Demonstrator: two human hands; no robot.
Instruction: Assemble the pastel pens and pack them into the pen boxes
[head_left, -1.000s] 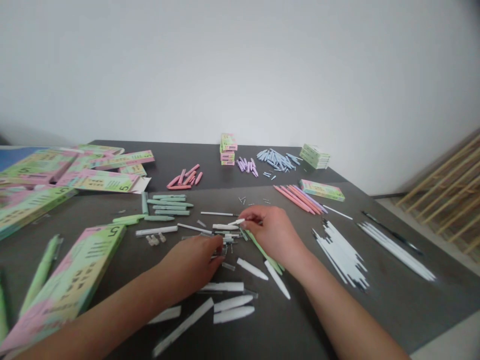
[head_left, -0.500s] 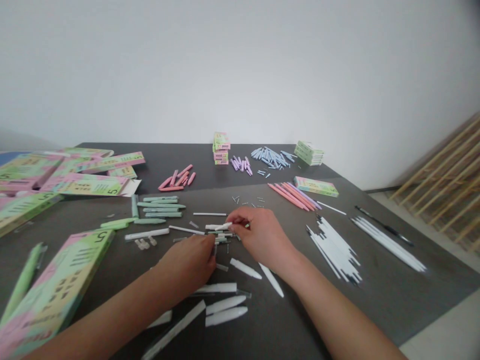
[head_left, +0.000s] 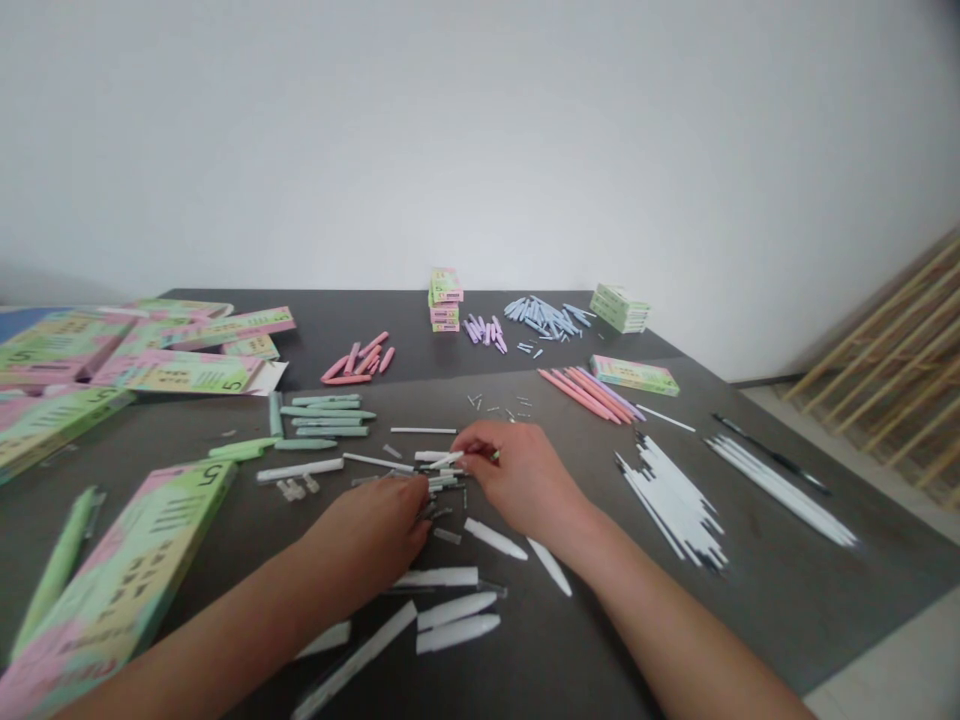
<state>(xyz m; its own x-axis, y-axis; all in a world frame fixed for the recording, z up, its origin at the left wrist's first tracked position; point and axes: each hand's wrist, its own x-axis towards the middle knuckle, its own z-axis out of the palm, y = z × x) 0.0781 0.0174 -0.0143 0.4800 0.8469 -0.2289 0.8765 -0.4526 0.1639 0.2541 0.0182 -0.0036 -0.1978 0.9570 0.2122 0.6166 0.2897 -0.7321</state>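
At the middle of the table, my right hand (head_left: 517,470) is closed, thumb and forefinger pinching a short white pen part (head_left: 448,460). Right beside it my left hand (head_left: 382,530) rests with curled fingers at a small pile of short white and green pen parts (head_left: 444,482); its fingertips are partly hidden, so what they grip does not show. White pen barrels (head_left: 495,540) lie just below the hands, one partly under my right wrist. A thin white refill (head_left: 423,431) lies beyond the pile.
Green barrels (head_left: 330,414) lie left, with a patterned pen box (head_left: 127,560) nearer me and more boxes (head_left: 187,371) behind. White refills (head_left: 675,505) and long white pens (head_left: 780,490) lie right. Coral pens (head_left: 585,393), blue parts (head_left: 544,317) and stacked boxes (head_left: 445,300) stand farther back.
The white part in my right hand now tilts more. My left hand stays at the pile, its fingers slightly shifted. The whole view has moved a little.
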